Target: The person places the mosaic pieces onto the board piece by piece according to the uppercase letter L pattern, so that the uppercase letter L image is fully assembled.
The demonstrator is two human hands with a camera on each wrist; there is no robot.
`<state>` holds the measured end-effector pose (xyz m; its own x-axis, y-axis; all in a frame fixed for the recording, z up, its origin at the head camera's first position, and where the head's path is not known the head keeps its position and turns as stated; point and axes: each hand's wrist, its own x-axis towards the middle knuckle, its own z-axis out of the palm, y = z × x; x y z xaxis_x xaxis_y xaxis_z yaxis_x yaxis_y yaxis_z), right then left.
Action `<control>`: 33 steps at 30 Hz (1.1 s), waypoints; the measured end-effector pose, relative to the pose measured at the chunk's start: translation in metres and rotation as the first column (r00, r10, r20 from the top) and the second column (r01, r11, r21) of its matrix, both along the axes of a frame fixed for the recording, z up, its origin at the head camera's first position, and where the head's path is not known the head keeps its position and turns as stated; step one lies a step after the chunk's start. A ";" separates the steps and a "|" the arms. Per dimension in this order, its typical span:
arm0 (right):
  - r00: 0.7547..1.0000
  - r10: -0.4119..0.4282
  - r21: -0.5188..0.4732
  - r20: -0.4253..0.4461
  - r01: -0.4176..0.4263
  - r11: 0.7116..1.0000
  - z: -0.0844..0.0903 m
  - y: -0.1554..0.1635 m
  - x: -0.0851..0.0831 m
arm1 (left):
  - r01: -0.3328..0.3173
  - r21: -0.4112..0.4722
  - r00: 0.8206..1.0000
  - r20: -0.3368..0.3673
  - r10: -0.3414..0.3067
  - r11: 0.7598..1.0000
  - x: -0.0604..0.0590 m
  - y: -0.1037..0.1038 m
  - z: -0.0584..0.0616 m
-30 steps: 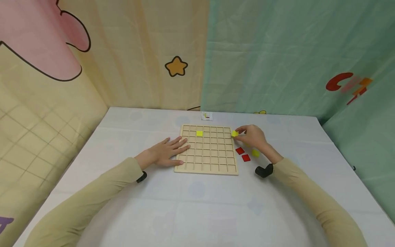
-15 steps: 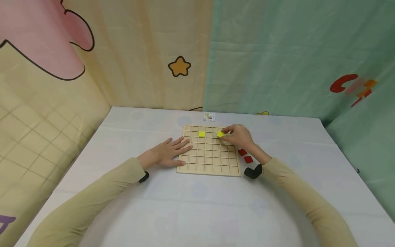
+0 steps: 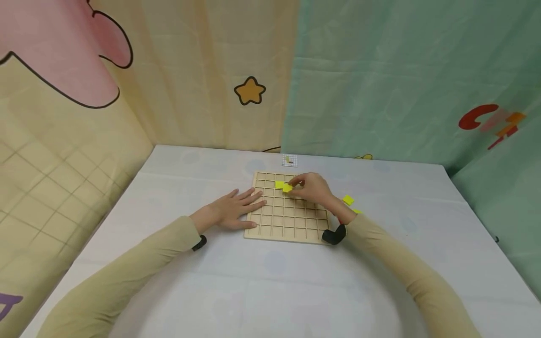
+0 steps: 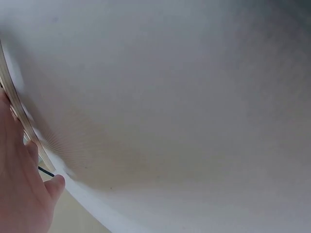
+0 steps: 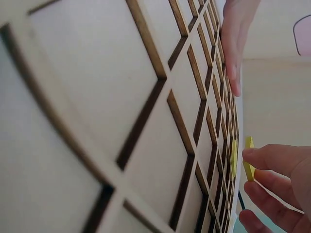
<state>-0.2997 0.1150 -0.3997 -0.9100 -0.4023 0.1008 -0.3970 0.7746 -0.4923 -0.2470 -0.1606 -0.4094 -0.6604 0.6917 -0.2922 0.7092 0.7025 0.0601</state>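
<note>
One yellow tile is pinched in the right hand over the grid board in the head view, the left hand lying straight-fingered on the board's edge; the left wrist view adds little; the right wrist one shows a gap beneath, so lowering it level seems wise.

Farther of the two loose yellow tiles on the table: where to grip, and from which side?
Probably pinch opposite edges of the farther tile, coming from above and the right. It lies flat, and the similar held tile looks thin, so the edges seem the best purchase. Bare table shows to its right; the right hand and board are on its left.
</note>
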 end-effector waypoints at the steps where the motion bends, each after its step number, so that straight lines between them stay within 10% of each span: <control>1: 1.000 0.004 0.003 0.005 -0.004 1.000 -0.001 -0.003 -0.001 | 0.000 -0.004 1.000 0.000 0.000 1.000 0.000 0.000 0.000; 33: 0.997 0.070 0.046 0.024 -0.071 0.996 -0.009 -0.021 -0.003 | -0.013 -0.031 1.000 0.014 0.013 0.999 0.000 0.000 0.003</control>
